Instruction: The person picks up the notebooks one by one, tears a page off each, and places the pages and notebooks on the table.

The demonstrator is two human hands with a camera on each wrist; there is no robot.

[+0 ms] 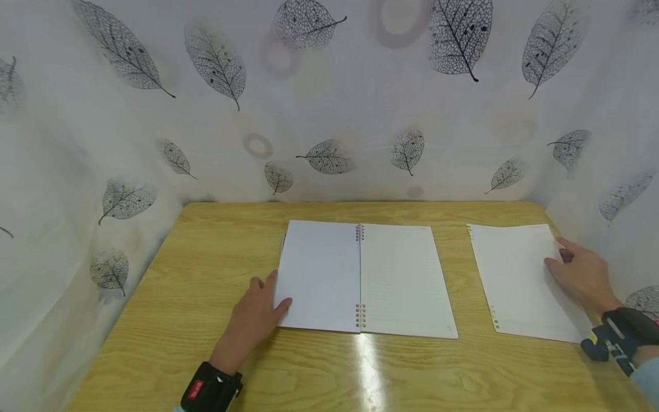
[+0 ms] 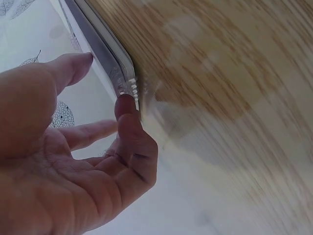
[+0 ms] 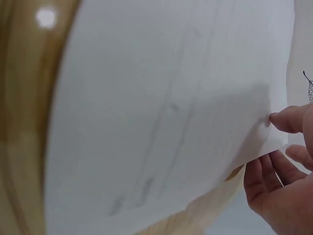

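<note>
A spiral-bound notebook [image 1: 319, 274] lies spread flat on the table, its left page blank and its right page [image 1: 404, 280] faintly ruled. My left hand [image 1: 255, 312] holds the notebook's left edge, thumb over the page. In the left wrist view, the curled fingers of that hand [image 2: 93, 166] meet the edge by the rings. To the right, a loose sheet of paper [image 1: 525, 280] has punched holes along its left side. My right hand [image 1: 584, 274] pinches its right edge, thumb on top. The right wrist view shows faint lines on the sheet [image 3: 146, 107] and fingers beneath its edge.
The wooden table [image 1: 170, 309] carries both paper things. A pale curtain with leaf prints [image 1: 329, 103] hangs behind it and along both sides. Black camera straps sit on both wrists. A strip of bare wood separates the notebook from the sheet.
</note>
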